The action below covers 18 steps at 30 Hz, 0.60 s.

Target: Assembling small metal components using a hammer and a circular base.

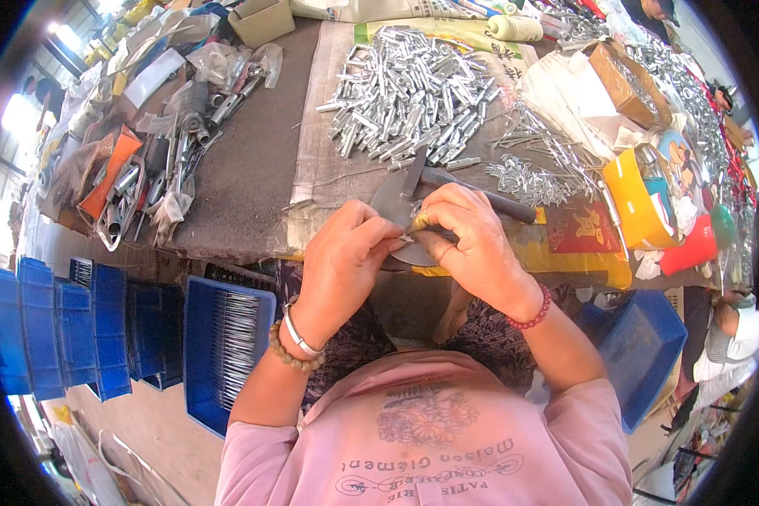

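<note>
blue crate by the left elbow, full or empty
Partly filled. The blue crate holds a layer of thin silvery metal pieces on its bottom, while its blue walls rise bare above them. How deep the layer goes cannot be told.

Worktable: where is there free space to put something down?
The bare dark strip between the tool clutter on the left and the pile of silver metal pieces. Right of the pile it is crowded with wire parts and boxes.

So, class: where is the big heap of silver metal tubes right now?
In the head view, the heap of silver metal tubes lies on the table at top centre, beyond both hands, left of a brown cardboard box.
</note>
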Tool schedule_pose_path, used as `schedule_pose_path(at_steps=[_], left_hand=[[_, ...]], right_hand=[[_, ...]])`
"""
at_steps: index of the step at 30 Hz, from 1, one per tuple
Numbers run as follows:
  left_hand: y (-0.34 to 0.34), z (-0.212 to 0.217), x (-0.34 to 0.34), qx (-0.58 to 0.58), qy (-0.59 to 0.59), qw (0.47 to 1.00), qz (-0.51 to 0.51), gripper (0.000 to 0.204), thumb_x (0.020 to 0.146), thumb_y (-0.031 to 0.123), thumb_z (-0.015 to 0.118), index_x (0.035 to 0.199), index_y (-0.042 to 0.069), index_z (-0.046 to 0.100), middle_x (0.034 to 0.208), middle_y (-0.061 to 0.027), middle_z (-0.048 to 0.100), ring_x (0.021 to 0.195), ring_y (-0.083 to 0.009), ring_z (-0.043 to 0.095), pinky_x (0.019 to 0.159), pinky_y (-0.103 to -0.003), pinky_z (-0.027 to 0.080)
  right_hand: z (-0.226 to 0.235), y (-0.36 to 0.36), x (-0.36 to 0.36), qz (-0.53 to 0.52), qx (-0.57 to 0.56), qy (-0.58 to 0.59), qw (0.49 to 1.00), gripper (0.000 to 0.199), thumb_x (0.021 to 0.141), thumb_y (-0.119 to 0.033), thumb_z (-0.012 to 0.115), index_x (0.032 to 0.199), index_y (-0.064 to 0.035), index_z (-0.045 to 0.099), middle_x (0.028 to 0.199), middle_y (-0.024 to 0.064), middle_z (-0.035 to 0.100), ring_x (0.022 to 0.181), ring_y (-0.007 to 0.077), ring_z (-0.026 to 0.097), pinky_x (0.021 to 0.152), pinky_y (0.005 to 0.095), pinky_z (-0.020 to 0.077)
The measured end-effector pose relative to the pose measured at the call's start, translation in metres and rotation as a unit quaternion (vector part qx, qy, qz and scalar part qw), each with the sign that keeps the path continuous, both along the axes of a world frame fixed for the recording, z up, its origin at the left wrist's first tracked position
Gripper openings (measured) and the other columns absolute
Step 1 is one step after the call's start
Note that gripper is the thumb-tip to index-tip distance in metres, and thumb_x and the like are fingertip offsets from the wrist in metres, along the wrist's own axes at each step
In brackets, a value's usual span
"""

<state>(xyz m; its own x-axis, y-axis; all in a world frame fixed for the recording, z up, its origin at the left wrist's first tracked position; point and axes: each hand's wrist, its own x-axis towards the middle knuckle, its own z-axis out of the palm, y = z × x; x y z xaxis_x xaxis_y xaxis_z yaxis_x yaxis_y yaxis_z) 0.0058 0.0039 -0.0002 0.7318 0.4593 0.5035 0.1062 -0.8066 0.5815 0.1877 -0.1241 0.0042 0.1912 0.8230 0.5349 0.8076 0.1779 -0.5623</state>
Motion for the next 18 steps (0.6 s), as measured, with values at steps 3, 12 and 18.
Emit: schedule_pose_path(at_steps=[3, 12, 18], left_hand=[[0.0, -0.002, 0.001, -0.002, -0.003, 1.0, -0.002, 0.018, 0.085, 0.005, 0.087, 0.099, 0.009, 0.077, 0.091, -0.0084, 0.065, 0.085, -0.0319, 0.069, 0.071, -0.043, 0.054], [0.0, 0.0, -0.003, -0.035, 0.03, 0.999, 0.002, 0.019, 0.088, 0.0, 0.086, 0.106, 0.004, 0.081, 0.098, -0.0113, 0.068, 0.09, -0.0299, 0.07, 0.079, -0.036, 0.056], [0.0, 0.001, 0.0, -0.068, 0.021, 0.997, -0.015, 0.022, 0.088, -0.002, 0.085, 0.108, 0.003, 0.081, 0.1, -0.0108, 0.068, 0.092, -0.028, 0.069, 0.081, -0.035, 0.055]], right_hand=[[0.002, -0.002, -0.002, -0.017, 0.012, -0.042, 0.999, 0.015, 0.083, -0.001, 0.077, 0.096, -0.0066, 0.074, 0.104, 0.0092, 0.07, 0.1, 0.0318, 0.068, 0.093, 0.0445, 0.0505], [0.036, -0.02, 0.049, -0.092, -0.035, -0.21, 0.973, 0.033, 0.086, -0.006, 0.075, 0.118, -0.0094, 0.078, 0.104, 0.0084, 0.072, 0.103, 0.0315, 0.07, 0.097, 0.0463, 0.0545], [0.019, -0.021, 0.063, -0.087, -0.091, -0.226, 0.966, 0.033, 0.088, -0.007, 0.076, 0.121, -0.0069, 0.076, 0.106, 0.0099, 0.071, 0.106, 0.0319, 0.069, 0.096, 0.0464, 0.0545]])
